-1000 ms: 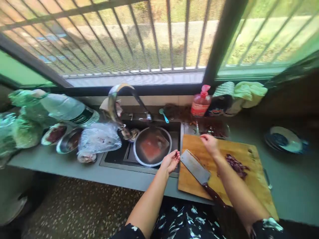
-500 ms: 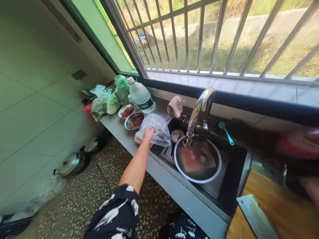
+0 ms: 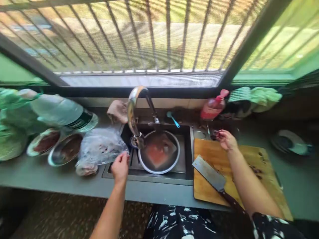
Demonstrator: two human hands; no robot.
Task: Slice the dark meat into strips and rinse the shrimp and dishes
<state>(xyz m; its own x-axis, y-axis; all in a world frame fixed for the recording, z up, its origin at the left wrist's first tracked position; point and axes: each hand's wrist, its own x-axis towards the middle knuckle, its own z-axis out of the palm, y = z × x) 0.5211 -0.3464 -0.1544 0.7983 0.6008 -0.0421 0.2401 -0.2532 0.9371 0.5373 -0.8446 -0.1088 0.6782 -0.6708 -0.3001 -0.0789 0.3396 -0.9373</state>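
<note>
My left hand (image 3: 120,167) is closed at the right edge of a clear plastic bag (image 3: 103,146), with its fingertips pinching the thin film. The bag lies on the counter left of the sink, and a few dark bits show through it. My right hand (image 3: 228,141) is over the far edge of a wooden cutting board (image 3: 206,189), its fingers pinched around something small and dark that blur hides. A cleaver (image 3: 210,174) lies across the board's left part, its handle toward me. Small dark scraps (image 3: 256,171) are on the board under and beside my right forearm.
In the sink (image 3: 185,159) a round basin (image 3: 178,156) holds reddish pieces in water beneath the tap (image 3: 133,113). Metal bowl (image 3: 58,156), plate (image 3: 32,149) and large bottle (image 3: 62,109) stand left. Behind are a blue brush (image 3: 173,119) and a pink bottle (image 3: 211,108).
The view has swung right, bringing the cutting board and my right hand into sight. My left hand has shifted from the top of the plastic bag to its right edge.
</note>
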